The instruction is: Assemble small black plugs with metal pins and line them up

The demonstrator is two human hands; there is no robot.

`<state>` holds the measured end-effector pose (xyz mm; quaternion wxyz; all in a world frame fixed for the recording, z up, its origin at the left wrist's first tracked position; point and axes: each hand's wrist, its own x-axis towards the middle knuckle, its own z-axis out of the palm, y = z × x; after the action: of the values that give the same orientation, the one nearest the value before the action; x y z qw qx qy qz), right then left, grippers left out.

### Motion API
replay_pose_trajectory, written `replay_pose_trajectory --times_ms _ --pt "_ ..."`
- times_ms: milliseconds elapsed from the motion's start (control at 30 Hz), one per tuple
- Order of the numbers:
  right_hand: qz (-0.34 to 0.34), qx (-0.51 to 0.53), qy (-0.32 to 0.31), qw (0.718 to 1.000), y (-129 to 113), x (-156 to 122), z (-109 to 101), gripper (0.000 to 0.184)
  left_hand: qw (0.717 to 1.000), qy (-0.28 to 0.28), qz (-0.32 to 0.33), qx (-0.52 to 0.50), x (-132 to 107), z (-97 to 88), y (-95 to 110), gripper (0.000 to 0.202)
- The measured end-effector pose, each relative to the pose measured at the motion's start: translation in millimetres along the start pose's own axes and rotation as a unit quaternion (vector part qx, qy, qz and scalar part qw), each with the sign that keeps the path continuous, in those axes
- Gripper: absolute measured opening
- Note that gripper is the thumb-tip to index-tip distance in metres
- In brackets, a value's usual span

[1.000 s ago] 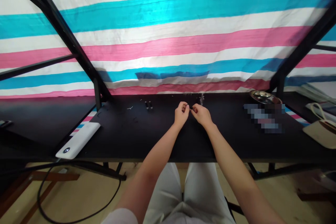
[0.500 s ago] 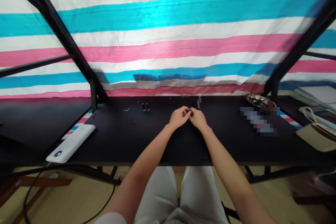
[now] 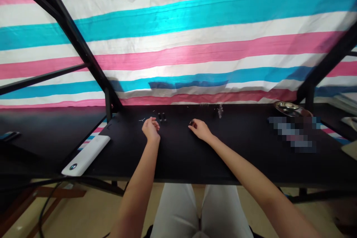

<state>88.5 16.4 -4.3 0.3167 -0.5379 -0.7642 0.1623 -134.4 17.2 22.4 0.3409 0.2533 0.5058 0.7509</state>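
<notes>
My left hand (image 3: 150,128) hovers over the black table (image 3: 178,148), fingers curled in a pinch, just short of two small dark cylinders (image 3: 162,116) standing near the back. What the fingers hold, if anything, is too small to see. My right hand (image 3: 199,129) rests near the table's middle, fingers pinched on a tiny dark part (image 3: 191,122). A small cluster of pale bits (image 3: 220,110) and a row of tiny pieces (image 3: 204,105) lie behind it.
A white power bank (image 3: 87,155) lies at the table's left front edge with a cable hanging below. A metal dish (image 3: 290,108) sits at the far right. Black frame bars (image 3: 75,41) slant up on both sides before a striped tarp (image 3: 195,44).
My hands, joined together at the table's middle before, have parted. The left hand has moved left toward the two dark cylinders; the right hand stays near the middle with the tiny part.
</notes>
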Motion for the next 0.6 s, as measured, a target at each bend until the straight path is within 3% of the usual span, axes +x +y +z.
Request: replay_pose_trajectory --times_ms 133,300,433,600 --pt "-0.001 -0.022 -0.027 0.999 -26.4 35.4 26.4 0.014 0.995 0.035 -0.075 -0.057 6.0 -3.0 -0.1 0.015" --pt "0.029 -0.028 -0.048 0.998 -53.8 73.4 57.8 0.012 0.999 0.004 -0.042 -0.028 -2.8 0.2 -1.9 0.019" --pt "0.032 -0.039 -0.067 0.996 -58.7 85.9 74.1 0.012 1.0 -0.018 -0.024 -0.006 -8.1 1.9 -3.1 0.022" --pt "0.019 -0.02 -0.06 0.998 -52.4 87.8 78.3 0.013 0.999 -0.033 -0.029 -0.024 -10.7 3.0 0.5 0.021"
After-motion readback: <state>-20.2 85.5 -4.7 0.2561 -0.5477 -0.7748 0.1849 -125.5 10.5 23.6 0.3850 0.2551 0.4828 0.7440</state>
